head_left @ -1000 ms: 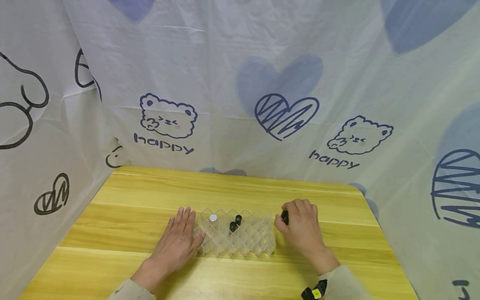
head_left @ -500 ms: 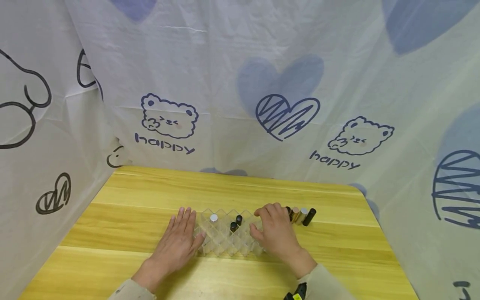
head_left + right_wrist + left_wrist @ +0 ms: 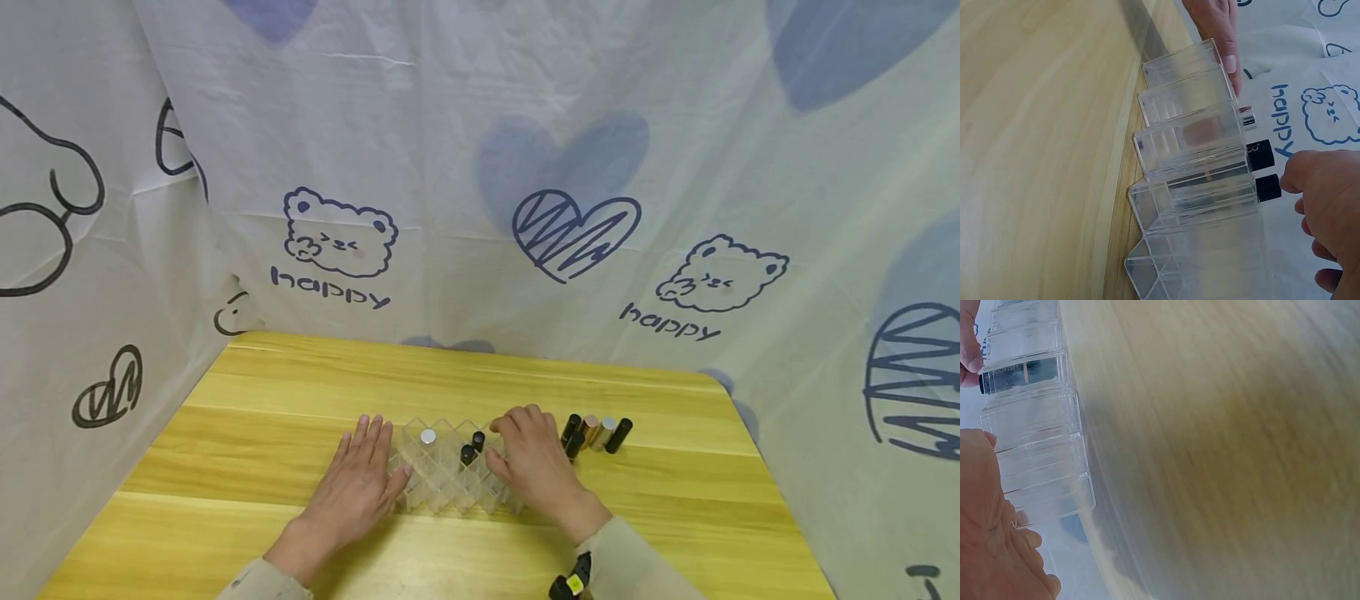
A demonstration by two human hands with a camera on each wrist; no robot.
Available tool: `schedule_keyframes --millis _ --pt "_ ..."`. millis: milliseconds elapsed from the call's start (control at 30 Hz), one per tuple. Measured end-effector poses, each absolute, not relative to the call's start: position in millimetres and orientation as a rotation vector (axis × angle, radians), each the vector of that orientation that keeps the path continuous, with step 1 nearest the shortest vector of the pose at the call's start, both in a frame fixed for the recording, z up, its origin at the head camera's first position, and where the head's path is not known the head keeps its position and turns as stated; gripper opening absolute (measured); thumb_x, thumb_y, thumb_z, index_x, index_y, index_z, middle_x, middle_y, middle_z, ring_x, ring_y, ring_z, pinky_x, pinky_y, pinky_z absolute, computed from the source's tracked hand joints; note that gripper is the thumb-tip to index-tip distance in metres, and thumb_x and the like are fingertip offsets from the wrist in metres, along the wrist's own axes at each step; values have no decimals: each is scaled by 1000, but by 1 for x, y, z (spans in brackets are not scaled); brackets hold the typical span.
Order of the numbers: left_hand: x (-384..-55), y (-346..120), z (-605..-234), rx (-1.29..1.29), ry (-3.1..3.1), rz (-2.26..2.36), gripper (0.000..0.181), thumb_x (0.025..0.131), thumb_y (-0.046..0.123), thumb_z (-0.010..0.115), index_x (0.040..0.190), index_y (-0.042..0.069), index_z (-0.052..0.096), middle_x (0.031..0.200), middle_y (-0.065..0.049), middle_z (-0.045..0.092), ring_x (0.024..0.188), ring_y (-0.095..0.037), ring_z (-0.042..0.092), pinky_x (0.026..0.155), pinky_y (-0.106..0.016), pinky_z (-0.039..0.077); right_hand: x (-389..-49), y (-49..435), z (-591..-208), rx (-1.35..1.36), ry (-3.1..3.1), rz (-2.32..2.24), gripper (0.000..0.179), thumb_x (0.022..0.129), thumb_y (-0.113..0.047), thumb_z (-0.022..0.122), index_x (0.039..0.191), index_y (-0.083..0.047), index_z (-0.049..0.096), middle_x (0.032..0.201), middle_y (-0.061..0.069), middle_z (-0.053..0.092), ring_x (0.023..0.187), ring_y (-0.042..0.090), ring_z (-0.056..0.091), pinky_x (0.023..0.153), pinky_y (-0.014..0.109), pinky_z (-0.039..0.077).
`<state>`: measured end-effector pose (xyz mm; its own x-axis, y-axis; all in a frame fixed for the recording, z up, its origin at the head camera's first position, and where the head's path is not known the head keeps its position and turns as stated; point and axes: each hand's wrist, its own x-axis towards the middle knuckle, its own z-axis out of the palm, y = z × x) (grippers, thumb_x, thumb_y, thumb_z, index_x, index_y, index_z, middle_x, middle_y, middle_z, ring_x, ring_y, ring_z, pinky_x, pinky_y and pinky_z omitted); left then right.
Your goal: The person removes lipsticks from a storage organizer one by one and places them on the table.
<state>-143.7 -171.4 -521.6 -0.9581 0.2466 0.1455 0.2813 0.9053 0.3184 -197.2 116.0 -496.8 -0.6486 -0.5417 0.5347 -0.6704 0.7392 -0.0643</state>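
A clear lipstick organizer with diamond-shaped slots stands on the table. One silver-capped lipstick and two black-capped lipsticks, the rear one and the front one, sit in it. My left hand lies along its left end with fingers straight, the thumb over the edge. Above its right part hovers my right hand, fingers bent and thumb apart from the index finger. Nothing shows in that gap. In the right wrist view its thumb is close to a black cap; contact is unclear.
Right of the organizer, several tubes stand in a cluster: a black one, a silver one, a gold one and further black ones. A printed curtain hangs behind the wooden table.
My right hand has moved left from the tube cluster to above the organizer. A black tube showed at its fingers a second ago; the cluster is now uncovered. My left hand stays put.
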Motion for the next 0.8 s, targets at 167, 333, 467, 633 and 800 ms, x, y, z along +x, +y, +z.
schedule_keyframes --millis 167,333,467,633,800 --pt "-143 -171 -521 -409 -2961 -525 75 113 45 45 161 -9 30 169 -30 26 160 -47 18 128 -66 19 -201 112 -498 945 -2460 308 22 94 -22 80 110 -9 72 102 5 67 93 26 57 78 41 46" --pt "-143 -171 -522 -405 -2973 -522 75 113 46 45 162 -9 29 170 -29 24 160 -47 18 129 -65 18 -204 109 -498 969 -2465 235 20 96 -25 78 110 -12 74 105 3 69 95 25 59 77 39 46" --pt "-143 -171 -523 -401 -2975 -518 75 113 46 45 162 -9 29 170 -29 24 160 -47 19 128 -65 19 -205 106 -497 974 -2491 195 18 98 -24 76 112 -13 74 107 3 70 96 24 59 78 39 46" --pt "-144 -172 -524 -411 -2978 -500 76 113 46 45 162 -8 28 170 -28 24 160 -46 19 129 -64 19 -207 105 -497 981 -2512 167 18 99 -24 75 113 -13 75 107 3 70 97 25 60 79 39 45" --pt "-144 -172 -524 -418 -2979 -507 77 113 47 45 162 -8 27 170 -29 25 161 -45 18 128 -65 19 -209 105 -497 994 -2499 131 17 99 -26 76 111 -14 76 107 1 70 98 25 60 81 40 45"
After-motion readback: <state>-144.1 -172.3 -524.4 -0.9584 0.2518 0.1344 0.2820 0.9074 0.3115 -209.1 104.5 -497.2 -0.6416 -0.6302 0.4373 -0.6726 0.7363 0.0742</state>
